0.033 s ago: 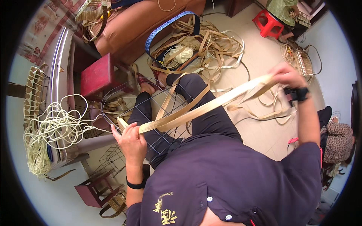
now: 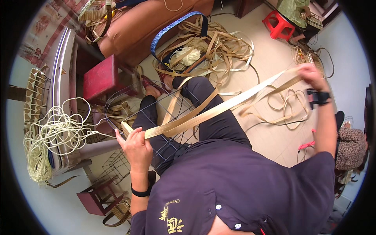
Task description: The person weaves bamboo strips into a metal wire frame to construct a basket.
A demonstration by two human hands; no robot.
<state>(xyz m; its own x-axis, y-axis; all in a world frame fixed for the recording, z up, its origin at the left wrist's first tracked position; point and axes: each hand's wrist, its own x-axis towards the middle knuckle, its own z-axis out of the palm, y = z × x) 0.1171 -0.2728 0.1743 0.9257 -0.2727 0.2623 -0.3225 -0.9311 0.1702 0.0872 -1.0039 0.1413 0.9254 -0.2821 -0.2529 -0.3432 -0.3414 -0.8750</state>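
Observation:
A flat tan weaving strip (image 2: 227, 105) runs taut across my lap from one hand to the other. My left hand (image 2: 136, 145) is closed on its near end, beside the rim of a black wire basket frame (image 2: 158, 147) that rests on my thighs. Out to the right, my right hand (image 2: 312, 76) grips the strip's far end with the arm stretched out. A second length of strip hangs just below the taut part. Part of the strip loops around the wire frame at my left hand. My fingers hide the exact hold.
At the left hangs a tangle of pale cord (image 2: 58, 131). A red stool (image 2: 101, 80) stands near a brown sofa (image 2: 145, 29). Ahead, a blue-handled basket (image 2: 172, 31) sits amid heaped strips (image 2: 225, 47). A bright red plastic stool (image 2: 277, 26) is at the far right.
My right hand has moved outward to the right and slightly up, drawing the strip out longer. My left hand and the wire frame have stayed in place.

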